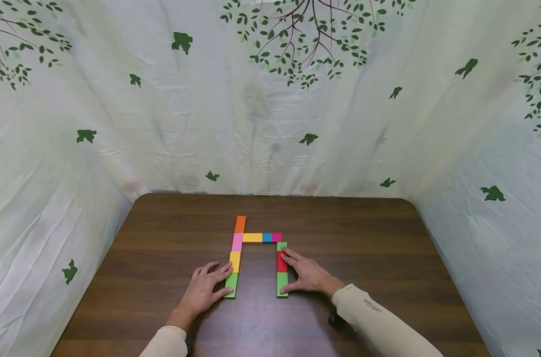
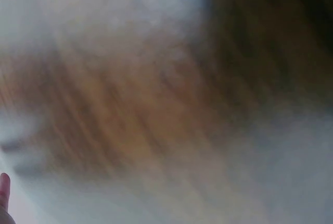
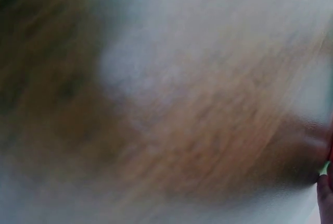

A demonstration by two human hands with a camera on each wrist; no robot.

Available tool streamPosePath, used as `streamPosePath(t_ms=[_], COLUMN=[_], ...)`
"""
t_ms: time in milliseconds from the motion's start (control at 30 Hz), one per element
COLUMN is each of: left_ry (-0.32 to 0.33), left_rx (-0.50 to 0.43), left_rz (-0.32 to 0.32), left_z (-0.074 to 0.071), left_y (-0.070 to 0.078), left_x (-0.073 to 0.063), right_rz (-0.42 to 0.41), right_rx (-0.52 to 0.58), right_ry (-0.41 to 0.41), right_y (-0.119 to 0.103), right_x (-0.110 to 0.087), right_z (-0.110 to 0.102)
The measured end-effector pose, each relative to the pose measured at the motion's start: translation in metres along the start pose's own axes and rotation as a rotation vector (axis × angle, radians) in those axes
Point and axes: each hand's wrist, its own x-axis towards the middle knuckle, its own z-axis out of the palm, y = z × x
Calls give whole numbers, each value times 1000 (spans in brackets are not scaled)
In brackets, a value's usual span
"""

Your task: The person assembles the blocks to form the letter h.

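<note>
Coloured flat rectangular blocks form two upright columns joined by a crossbar on the table. In the left column, an orange block (image 1: pixel 240 224) tops a pink block (image 1: pixel 237 242), a yellow block (image 1: pixel 235 262) and a green block (image 1: pixel 231 285). My left hand (image 1: pixel 200 292) rests beside it, fingertips at the yellow block and thumb on the green one. The right column has a small green block (image 1: pixel 281 246), a red block (image 1: pixel 281 263) and a longer green block (image 1: pixel 282 283). Fingers of my right hand (image 1: pixel 311 275) touch its upper part, while the thumb lies on the lower green block.
The crossbar has a yellow block (image 1: pixel 252 238), a blue block (image 1: pixel 267 238) and a magenta block (image 1: pixel 277 237). All lie on a dark brown wooden table (image 1: pixel 364 238). White curtains (image 1: pixel 261 114) with leaf prints surround its back and sides. Both wrist views are mostly blurred tabletop.
</note>
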Motion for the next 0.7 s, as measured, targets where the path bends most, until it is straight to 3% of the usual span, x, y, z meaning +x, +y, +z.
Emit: streamPosePath(t_ms=[700], left_ry=[33], left_rx=[5], left_rz=[14], left_z=[1], left_y=[1], left_x=[-1], right_rz=[-24], right_rx=[-42], right_ry=[3], right_y=[-2], right_x=[6], right_z=[6])
